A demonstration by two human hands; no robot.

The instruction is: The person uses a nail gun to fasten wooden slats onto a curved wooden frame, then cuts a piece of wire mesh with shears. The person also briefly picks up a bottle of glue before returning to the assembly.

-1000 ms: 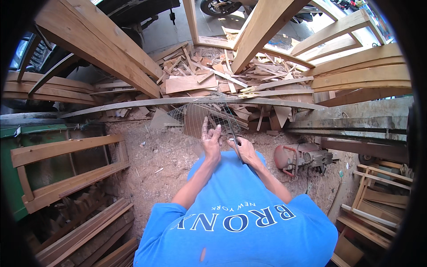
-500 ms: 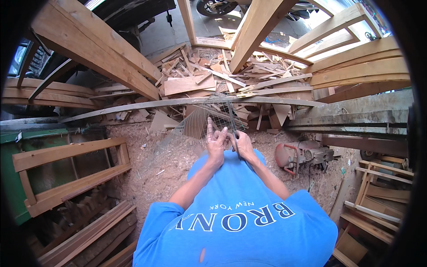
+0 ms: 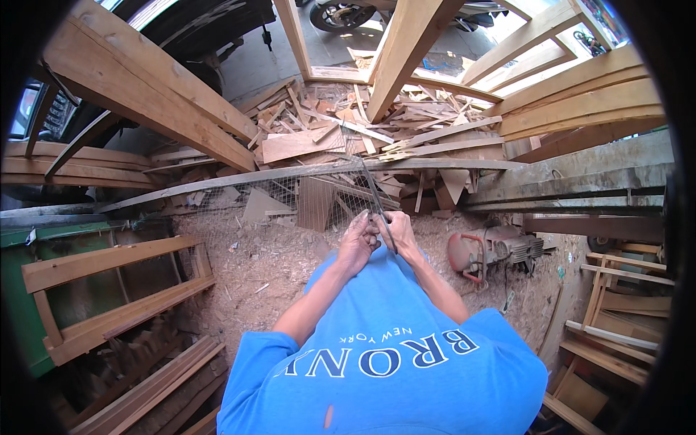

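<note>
Where sawdust lies, left hand (image 3: 357, 245), right hand (image 3: 397, 233), one metal strip (image 3: 378, 204).

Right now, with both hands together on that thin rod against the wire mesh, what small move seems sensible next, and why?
Probably steady the thin metal rod before working it further. The left hand and right hand meet at its lower end only, while its upper end rises free over the wire mesh. What the fingers do there is too small to tell.
</note>
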